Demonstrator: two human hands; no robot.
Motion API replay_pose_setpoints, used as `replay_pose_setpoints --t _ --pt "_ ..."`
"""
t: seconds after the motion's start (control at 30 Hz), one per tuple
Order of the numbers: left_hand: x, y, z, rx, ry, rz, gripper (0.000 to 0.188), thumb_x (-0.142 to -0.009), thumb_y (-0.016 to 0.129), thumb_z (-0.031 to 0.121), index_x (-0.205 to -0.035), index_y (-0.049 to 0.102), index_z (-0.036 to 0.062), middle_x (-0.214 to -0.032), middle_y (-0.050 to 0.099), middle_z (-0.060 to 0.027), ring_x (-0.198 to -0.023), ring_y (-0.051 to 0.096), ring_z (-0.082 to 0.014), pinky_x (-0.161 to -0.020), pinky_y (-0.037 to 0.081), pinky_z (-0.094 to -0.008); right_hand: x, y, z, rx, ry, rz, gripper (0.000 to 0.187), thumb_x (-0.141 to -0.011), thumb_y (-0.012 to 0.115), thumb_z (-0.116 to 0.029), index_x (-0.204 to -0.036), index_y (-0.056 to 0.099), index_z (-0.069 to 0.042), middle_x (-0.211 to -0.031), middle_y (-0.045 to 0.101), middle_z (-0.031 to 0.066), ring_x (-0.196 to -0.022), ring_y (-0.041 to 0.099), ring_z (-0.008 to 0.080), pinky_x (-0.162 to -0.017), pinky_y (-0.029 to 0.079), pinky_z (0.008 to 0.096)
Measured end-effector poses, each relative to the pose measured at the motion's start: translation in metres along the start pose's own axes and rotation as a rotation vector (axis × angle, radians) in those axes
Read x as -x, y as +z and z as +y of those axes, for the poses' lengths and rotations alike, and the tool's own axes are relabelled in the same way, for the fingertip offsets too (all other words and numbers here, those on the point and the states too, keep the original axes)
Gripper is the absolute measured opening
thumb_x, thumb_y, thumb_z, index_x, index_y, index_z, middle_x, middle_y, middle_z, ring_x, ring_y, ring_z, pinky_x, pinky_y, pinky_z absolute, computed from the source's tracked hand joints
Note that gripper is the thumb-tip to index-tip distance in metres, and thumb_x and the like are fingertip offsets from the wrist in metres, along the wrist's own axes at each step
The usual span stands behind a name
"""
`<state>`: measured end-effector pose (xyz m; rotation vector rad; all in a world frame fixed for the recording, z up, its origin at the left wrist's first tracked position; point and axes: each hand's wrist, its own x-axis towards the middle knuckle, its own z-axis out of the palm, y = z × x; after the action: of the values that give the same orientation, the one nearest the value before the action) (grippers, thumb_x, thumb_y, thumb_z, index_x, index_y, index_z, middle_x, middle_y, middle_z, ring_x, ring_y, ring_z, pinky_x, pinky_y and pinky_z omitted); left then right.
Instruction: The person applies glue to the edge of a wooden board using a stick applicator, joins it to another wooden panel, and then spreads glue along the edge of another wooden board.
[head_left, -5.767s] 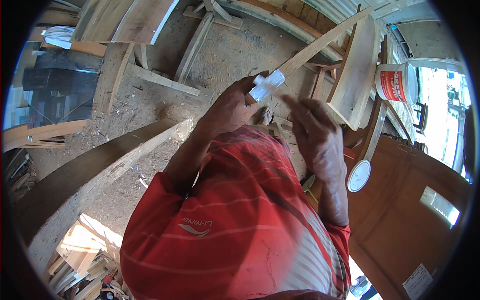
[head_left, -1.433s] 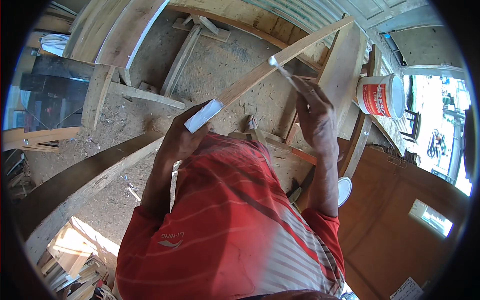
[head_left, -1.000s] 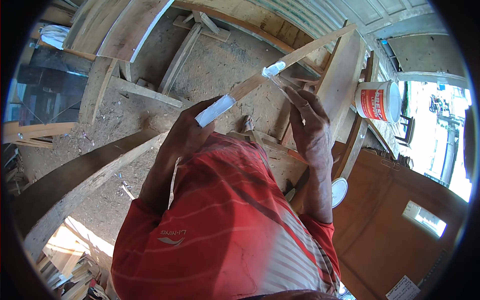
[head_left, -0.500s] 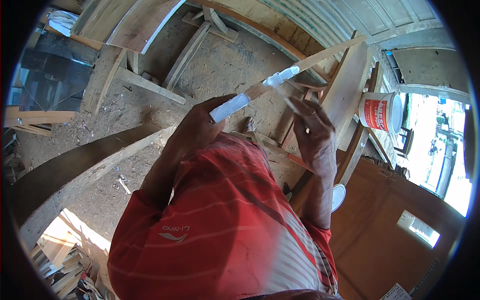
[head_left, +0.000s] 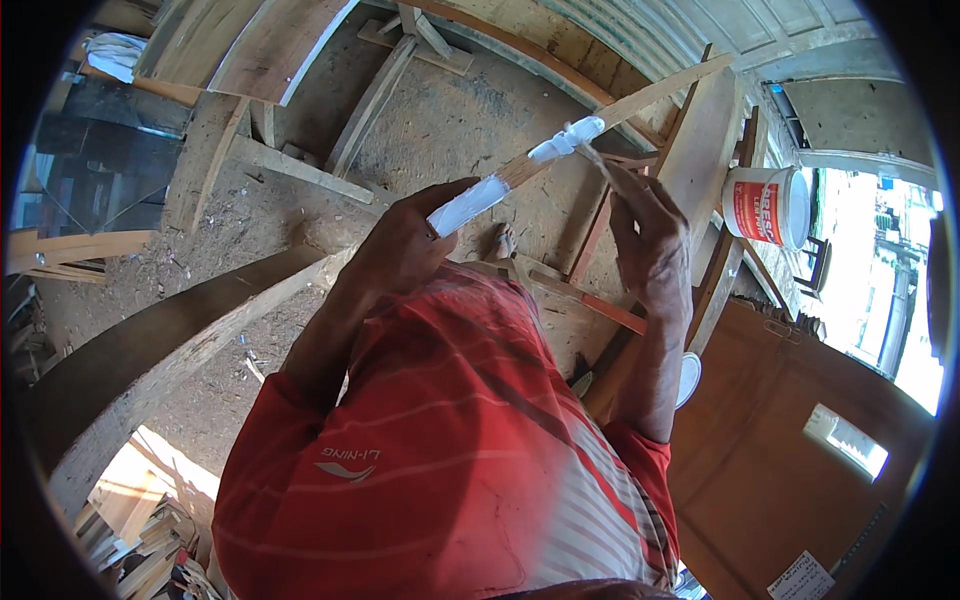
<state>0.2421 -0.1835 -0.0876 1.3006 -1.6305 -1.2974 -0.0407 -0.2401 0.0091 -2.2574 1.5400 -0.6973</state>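
My left hand (head_left: 405, 238) is wrapped round the near end of a long wooden strip (head_left: 655, 97), which slants up and away to the right. White paste coats the strip's edge beside my left fingers. Past a short bare brown stretch lies a second, thicker white patch (head_left: 566, 138). Over that patch, my right hand (head_left: 650, 238) pinches a thin, pale tool (head_left: 592, 155). Its tip is at the white patch; whether it is a brush or a flat blade I cannot tell.
A red and white bucket (head_left: 765, 207) stands at the right by a long plank (head_left: 705, 150). Near my right forearm is a round white lid (head_left: 688, 380). A brown panel (head_left: 760, 430) lies lower right. A curved wooden beam (head_left: 190, 320) crosses at the left; wood scraps (head_left: 150, 570) lie below.
My right hand has moved right with the tool, along the strip and away from my left hand. The far white patch looks smoother and more spread out. My left hand keeps its hold.
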Motion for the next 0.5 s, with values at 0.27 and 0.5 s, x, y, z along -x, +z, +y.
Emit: replay_pose_setpoints --t 0.27,0.5 --pt "0.000 0.002 0.004 0.056 -0.017 0.016 0.056 -0.087 0.058 -0.004 -0.142 0.055 0.0014 -0.132 0.065 -0.0230 -0.120 0.065 -0.0355 -0.102 0.052 -0.0390 0.035 0.011 -0.046 0.083 -0.166 -0.101 0.042 -0.087 0.071 -0.001 -0.125 0.072 -0.016 -0.106 0.069 0.0076 -0.081 0.071 0.0269 -0.069 0.059 0.0382" --pt "-0.002 -0.003 0.012 0.054 -0.079 -0.010 0.056 -0.087 0.060 -0.005 -0.142 0.055 0.0022 -0.130 0.066 -0.0219 -0.119 0.066 -0.0349 -0.101 0.052 -0.0392 0.039 0.014 -0.051 -0.054 -0.072 -0.156 0.037 -0.089 0.070 0.003 -0.124 0.073 -0.010 -0.111 0.070 0.0144 -0.090 0.072 0.0263 -0.074 0.059 0.0361"
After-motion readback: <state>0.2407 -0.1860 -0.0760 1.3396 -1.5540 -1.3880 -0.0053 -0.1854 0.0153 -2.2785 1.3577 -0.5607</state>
